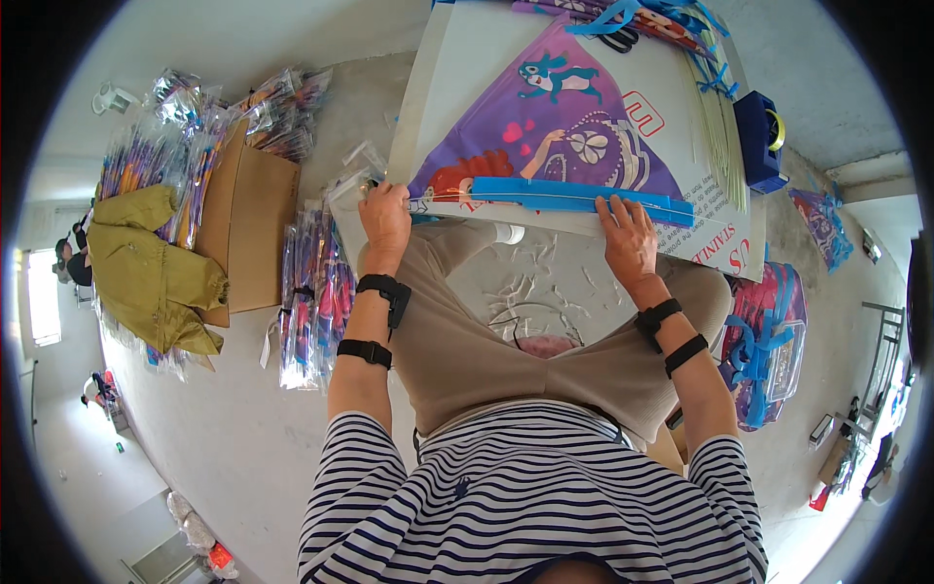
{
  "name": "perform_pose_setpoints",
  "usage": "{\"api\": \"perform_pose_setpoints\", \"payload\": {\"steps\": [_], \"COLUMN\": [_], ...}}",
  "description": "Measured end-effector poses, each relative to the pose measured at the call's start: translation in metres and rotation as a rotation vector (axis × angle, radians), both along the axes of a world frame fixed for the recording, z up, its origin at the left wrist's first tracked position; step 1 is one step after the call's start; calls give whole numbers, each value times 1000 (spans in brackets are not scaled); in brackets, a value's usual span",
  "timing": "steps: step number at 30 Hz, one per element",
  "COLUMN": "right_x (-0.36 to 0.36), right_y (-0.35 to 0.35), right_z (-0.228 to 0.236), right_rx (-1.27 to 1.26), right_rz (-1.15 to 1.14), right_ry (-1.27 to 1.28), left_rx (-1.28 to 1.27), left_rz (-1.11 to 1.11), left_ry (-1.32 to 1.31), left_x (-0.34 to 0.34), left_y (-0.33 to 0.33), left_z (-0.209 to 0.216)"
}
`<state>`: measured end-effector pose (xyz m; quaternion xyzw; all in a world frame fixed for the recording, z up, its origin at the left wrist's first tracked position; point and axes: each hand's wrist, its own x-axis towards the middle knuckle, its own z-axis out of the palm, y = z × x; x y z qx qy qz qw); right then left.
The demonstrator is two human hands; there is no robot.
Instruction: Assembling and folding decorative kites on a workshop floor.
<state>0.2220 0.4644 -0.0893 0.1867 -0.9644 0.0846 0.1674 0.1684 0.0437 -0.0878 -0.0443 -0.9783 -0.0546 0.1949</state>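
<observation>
A purple triangular kite [559, 122] with cartoon prints lies flat on a white printed board [438, 107] in front of me. Along its near edge runs a blue fabric strip [545, 195], with a thin pale line or stick on it. My right hand [630, 238] rests on the strip's right part, fingers stretched and slightly apart. At the kite's left corner is my left hand [386, 219], its fingers curled closed near crumpled clear plastic [362, 165]; what they pinch is hidden.
Black-handled scissors [620, 39] and thin pale sticks [715, 127] lie on the board. A blue tape dispenser [759, 141] stands at its right edge. Bagged kites [316, 292] and a cardboard box [258, 229] bearing an olive jacket [156, 268] are left; a pink-blue bundle [764, 341] is right.
</observation>
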Motion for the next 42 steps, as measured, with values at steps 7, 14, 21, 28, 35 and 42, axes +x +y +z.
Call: {"api": "perform_pose_setpoints", "payload": {"steps": [7,14,21,28,35,42], "right_x": [-1,-2,-1,-1,-1,-2], "right_y": [0,2,2,2,2,2], "right_z": [1,1,2,1,0,0], "right_rx": [5,22,18,4,16,11], "right_rz": [3,14,12,12,5,4], "right_ry": [9,10,9,-10,-16,-24], "left_rx": [59,44,283,382,423,500], "left_rz": [12,-111,-330,-343,-308,-286], "left_ry": [-66,-51,-128,-293,-370,-396], "left_x": [1,2,-8,-16,-20,-25], "left_y": [5,27,60,71,71,70], "left_z": [1,5,9,14,13,10]}}
